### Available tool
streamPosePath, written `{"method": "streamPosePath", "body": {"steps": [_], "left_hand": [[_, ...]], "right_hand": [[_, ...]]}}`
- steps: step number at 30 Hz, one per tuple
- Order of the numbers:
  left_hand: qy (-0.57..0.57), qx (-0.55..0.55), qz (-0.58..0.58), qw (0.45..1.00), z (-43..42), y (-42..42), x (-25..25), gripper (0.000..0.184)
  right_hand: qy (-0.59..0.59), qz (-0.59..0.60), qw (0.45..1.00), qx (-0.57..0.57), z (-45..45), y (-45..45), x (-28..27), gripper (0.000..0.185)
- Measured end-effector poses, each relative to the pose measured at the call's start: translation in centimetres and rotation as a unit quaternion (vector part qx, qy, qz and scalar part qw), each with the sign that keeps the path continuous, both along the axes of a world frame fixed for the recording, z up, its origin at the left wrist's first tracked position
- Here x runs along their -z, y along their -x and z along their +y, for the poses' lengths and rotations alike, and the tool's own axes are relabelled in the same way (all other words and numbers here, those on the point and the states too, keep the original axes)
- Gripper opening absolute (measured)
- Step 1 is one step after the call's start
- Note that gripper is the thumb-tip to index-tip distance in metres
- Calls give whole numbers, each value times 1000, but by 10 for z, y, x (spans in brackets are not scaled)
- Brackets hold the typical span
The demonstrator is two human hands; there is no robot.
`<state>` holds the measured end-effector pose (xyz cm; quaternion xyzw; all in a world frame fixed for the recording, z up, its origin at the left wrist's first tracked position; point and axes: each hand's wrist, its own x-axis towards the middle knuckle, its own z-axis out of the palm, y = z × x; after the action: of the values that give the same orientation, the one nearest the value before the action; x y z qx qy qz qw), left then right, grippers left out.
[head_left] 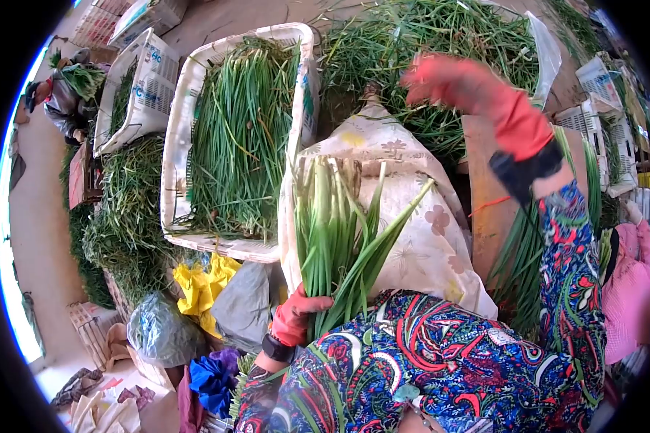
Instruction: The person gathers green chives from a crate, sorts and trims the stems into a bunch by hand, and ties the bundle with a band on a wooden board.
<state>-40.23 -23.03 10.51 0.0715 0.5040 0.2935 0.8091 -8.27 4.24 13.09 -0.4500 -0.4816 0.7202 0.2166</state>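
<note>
My left hand (300,314), in a red glove, is closed around a bunch of Chinese chives (326,231). The bunch stands roughly upright with its pale stem ends at the top, and a few leaves splay out to the right. Behind it, a cream flower-printed cloth (422,216) covers my lap. My right hand (448,79), also red-gloved, is raised over the large heap of loose greens (368,54) at the back. Motion blurs its fingers, so whether they hold anything cannot be made out.
A white crate (172,155) full of long chives stands left of the cloth. On my right, a brown board (487,180) has more long leaves (523,252) beside it. Plastic bags (166,328) lie at lower left. One person (68,97) is at far left, another (632,289) at right.
</note>
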Motion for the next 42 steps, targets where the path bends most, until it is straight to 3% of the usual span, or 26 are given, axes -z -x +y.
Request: {"method": "streamPosePath", "body": {"steps": [1, 2, 3, 4, 6, 13, 16, 20, 23, 25, 27, 30, 31, 33, 34, 35, 36, 37, 38, 39, 40, 42], "left_hand": [[4, 8, -29, 1000, -1, 4, 6, 48], [3, 14, -9, 1000, -1, 4, 6, 48], [0, 21, 12, 1000, -1, 3, 5, 49], [-5, 28, 32, 999, 0, 1, 5, 50], [-4, 45, 27, 999, 4, -4, -5, 47], [-28, 50, 26, 998, 4, -8, -2, 44], [-51, 49, 14, 997, -1, -3, 12, 44], [-57, 39, 1, 998, -2, -3, 8, 45], [-95, 41, 31, 994, -11, 0, 14, 45], [-82, 33, 16, 996, -13, 5, 15, 47], [-53, 49, 14, 997, -11, 13, 13, 49], [-15, -7, -4, 1000, -10, 11, 5, 45], [-4, -33, -9, 999, -9, 10, 4, 44], [-13, -36, -1, 999, -17, 21, 18, 38], [-12, -47, -21, 999, -18, 22, 16, 36], [-47, 2, 68, 997, -31, 32, 32, 30], [16, -44, -10, 999, -16, 21, 8, 27], [-14, -27, 31, 999, -24, 27, 25, 28], [-44, -10, 70, 997, -31, 33, 41, 29], [-25, -17, 43, 999, -30, 34, 41, 31], [-6, -24, 16, 1000, -28, 33, 41, 32], [17, -40, -22, 999, -29, 32, 38, 35]], "right_hand": [[33, -39, 999, -7, -36, 30, -8, 65], [60, -56, 989, -125, -53, 48, -14, 70], [96, -40, 980, -171, -68, 61, -5, 61], [124, -45, 965, -227, -75, 77, 4, 30], [148, 3, 955, -258, -89, 88, 13, 28], [167, -19, 973, -156, -98, 101, 15, 17], [175, -9, 983, -48, -89, 91, 20, 26], [153, -16, 988, -24, -79, 84, -3, 24], [-31, 139, 989, 29, -20, 58, 6, 19], [-68, 202, 973, 86, 15, 30, -2, 26], [-25, 326, 937, 122, 50, -24, -5, 32], [116, 479, 870, 17, 69, -70, -14, 41], [100, 466, 878, -38, 68, -70, -13, 44], [-187, 361, 908, -98, 49, -47, -7, 43], [-320, 299, 890, -128, 36, -28, -1, 42], [-445, 233, 851, -151, 19, -9, 3, 42], [-433, 177, 874, -134, -5, 13, -3, 40], [-417, 122, 893, -120, -28, 34, -9, 38], [-253, 80, 962, -66, -56, 59, -20, 36], [-501, -43, 852, -143, -67, 72, -22, 34], [-701, -160, 663, -207, -76, 83, -21, 33], [-760, -147, 613, -160, -93, 110, -18, 22]]}}
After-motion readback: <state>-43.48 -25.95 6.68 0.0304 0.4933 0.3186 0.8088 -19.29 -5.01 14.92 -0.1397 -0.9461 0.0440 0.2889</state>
